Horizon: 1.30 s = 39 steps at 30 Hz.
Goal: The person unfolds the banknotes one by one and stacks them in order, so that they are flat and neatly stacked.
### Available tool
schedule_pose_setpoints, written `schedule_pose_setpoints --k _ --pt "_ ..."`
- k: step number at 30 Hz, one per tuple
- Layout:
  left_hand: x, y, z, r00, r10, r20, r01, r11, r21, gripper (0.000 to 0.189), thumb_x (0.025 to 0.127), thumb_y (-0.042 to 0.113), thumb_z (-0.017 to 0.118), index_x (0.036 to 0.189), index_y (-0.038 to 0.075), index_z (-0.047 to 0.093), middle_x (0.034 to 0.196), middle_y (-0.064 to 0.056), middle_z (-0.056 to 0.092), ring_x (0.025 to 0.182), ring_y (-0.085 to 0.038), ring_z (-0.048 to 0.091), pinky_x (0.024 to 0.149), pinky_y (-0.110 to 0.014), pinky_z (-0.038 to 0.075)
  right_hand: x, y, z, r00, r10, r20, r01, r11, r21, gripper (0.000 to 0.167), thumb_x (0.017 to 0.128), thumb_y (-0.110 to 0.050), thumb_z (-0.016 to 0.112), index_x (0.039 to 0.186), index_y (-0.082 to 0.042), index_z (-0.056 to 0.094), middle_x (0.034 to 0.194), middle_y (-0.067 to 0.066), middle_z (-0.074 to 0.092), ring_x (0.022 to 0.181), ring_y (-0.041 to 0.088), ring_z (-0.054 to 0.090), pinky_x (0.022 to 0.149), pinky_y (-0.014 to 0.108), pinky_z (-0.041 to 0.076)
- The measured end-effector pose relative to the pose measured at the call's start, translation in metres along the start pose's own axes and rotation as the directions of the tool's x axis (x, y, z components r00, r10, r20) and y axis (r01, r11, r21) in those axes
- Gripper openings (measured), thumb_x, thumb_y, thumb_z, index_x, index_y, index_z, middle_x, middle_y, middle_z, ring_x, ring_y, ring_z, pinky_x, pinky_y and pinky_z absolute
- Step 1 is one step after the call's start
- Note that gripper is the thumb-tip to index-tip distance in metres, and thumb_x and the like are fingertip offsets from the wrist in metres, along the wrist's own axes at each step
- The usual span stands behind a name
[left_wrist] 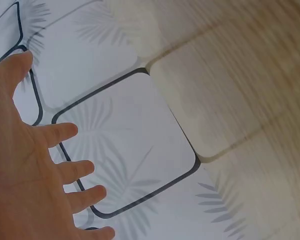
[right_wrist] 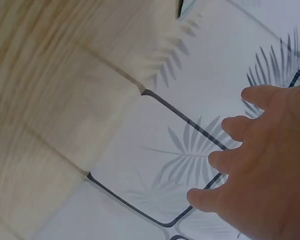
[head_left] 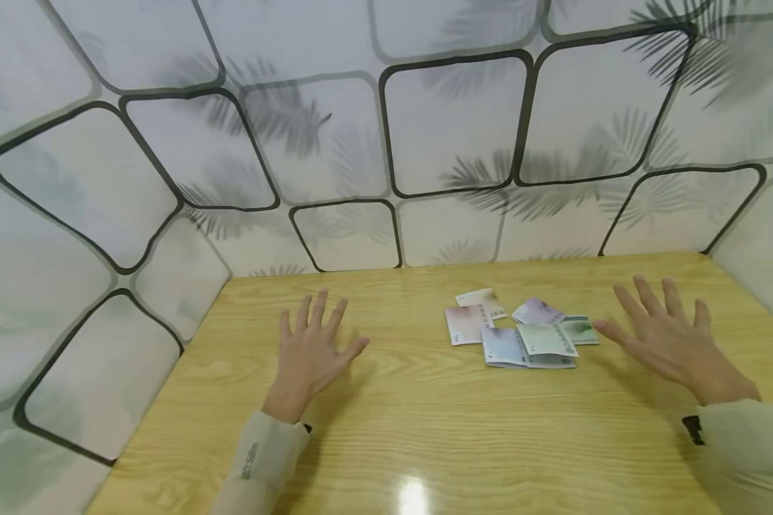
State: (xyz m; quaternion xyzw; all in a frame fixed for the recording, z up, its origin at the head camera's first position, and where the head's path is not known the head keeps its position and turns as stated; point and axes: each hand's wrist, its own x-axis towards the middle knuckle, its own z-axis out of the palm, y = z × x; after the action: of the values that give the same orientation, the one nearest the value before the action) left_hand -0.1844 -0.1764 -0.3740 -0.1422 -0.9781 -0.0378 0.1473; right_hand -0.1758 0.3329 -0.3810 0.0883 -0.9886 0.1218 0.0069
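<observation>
My left hand [head_left: 312,357] is spread over the left part of the wooden table, fingers straight and holding nothing. On the right, my right hand [head_left: 670,343] is likewise spread, its thumb close to a loose group of folded banknotes. In that group a pale green note [head_left: 547,339] overlaps a blue note [head_left: 504,346]. A darker green note [head_left: 581,329] lies nearest the right thumb. Behind are a purple note [head_left: 538,311], a pink note [head_left: 469,324] and a beige note [head_left: 483,302]. Both wrist views show straight, parted fingers with nothing in them.
The light wooden table [head_left: 412,422] meets a wall [head_left: 451,129] patterned with dark rounded outlines and grey leaves at its back. Wall panels also stand along the left and right sides. A bright reflection shows at the table's front.
</observation>
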Motion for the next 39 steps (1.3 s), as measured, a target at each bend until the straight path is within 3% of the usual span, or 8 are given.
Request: schedule_pose_setpoints --k 4,6,11,15,20,25,32,39 --pt "0.007 0.006 -0.001 0.999 0.021 0.026 -0.021 1.000 0.003 0.077 0.094 0.060 0.061 0.151 0.010 0.048 0.157 -0.022 0.037 0.139 -0.046 0.039 0.107 -0.070 0.036 0.002 -0.005 -0.004 0.998 -0.027 -0.051 0.031 0.997 0.069 0.077 0.108 -0.047 0.041 0.158 0.007 0.017 0.156 0.042 0.014 0.139 0.066 0.009 0.100 0.086 0.010" --pt "0.011 0.009 -0.001 0.999 0.038 0.014 -0.039 0.999 0.013 0.074 0.093 0.054 0.067 0.149 0.009 0.050 0.153 -0.023 0.043 0.131 -0.046 0.048 0.099 -0.066 0.046 0.004 -0.009 -0.007 0.992 -0.051 -0.114 0.064 0.991 0.118 0.069 0.108 -0.040 0.046 0.151 0.013 0.031 0.148 0.044 0.031 0.127 0.063 0.038 0.096 0.081 0.029" --pt "0.015 0.014 0.000 0.997 0.072 -0.018 -0.072 0.997 -0.016 0.063 0.091 0.039 0.077 0.140 0.005 0.057 0.135 -0.022 0.060 0.104 -0.041 0.066 0.074 -0.055 0.060 0.008 -0.019 -0.009 0.962 -0.074 -0.264 0.137 0.963 0.230 0.043 0.103 -0.023 0.062 0.125 0.014 0.060 0.116 0.037 0.063 0.088 0.050 0.066 0.067 0.056 0.056" --pt "0.021 0.019 0.001 0.996 0.082 0.017 -0.081 0.994 -0.071 0.057 0.093 0.037 0.075 0.138 0.005 0.060 0.128 -0.020 0.065 0.094 -0.036 0.070 0.066 -0.046 0.060 0.014 -0.025 -0.007 0.957 -0.062 -0.285 0.143 0.951 0.273 0.033 0.100 -0.018 0.067 0.115 0.011 0.067 0.105 0.030 0.070 0.090 0.047 0.067 0.061 0.039 0.054" --pt "0.030 0.028 -0.001 0.994 0.076 0.079 -0.065 0.989 -0.135 0.053 0.096 0.037 0.072 0.138 0.007 0.061 0.126 -0.019 0.067 0.093 -0.034 0.070 0.064 -0.044 0.060 0.021 -0.032 -0.006 0.965 -0.044 -0.260 0.132 0.934 0.331 0.029 0.099 -0.016 0.068 0.114 0.008 0.069 0.106 0.027 0.070 0.091 0.044 0.067 0.064 0.033 0.052" --pt "0.037 0.037 -0.001 0.989 0.081 0.119 -0.059 0.982 -0.181 0.051 0.097 0.037 0.070 0.138 0.009 0.061 0.127 -0.018 0.067 0.096 -0.034 0.070 0.071 -0.045 0.060 0.028 -0.040 -0.007 0.986 -0.021 -0.163 0.091 0.896 0.434 0.034 0.102 -0.018 0.063 0.119 0.011 0.066 0.108 0.027 0.070 0.092 0.039 0.068 0.067 0.030 0.055" --pt "0.044 0.048 0.003 0.983 0.118 0.138 -0.084 0.969 -0.231 0.050 0.098 0.035 0.069 0.138 0.008 0.060 0.129 -0.018 0.066 0.106 -0.035 0.068 0.082 -0.048 0.059 0.037 -0.047 -0.005 0.998 -0.021 -0.057 0.050 0.816 0.576 0.038 0.104 -0.015 0.060 0.124 0.018 0.058 0.111 0.030 0.068 0.082 0.012 0.070 0.069 0.031 0.061" --pt "0.051 0.057 0.007 0.972 0.141 0.186 -0.091 0.963 -0.253 0.051 0.099 0.035 0.068 0.141 0.009 0.058 0.132 -0.017 0.065 0.106 -0.033 0.068 0.080 -0.046 0.060 0.045 -0.053 0.003 0.999 -0.034 -0.023 0.041 0.782 0.622 0.037 0.103 -0.012 0.060 0.123 0.019 0.057 0.113 0.032 0.066 0.083 0.019 0.070 0.068 0.032 0.062"
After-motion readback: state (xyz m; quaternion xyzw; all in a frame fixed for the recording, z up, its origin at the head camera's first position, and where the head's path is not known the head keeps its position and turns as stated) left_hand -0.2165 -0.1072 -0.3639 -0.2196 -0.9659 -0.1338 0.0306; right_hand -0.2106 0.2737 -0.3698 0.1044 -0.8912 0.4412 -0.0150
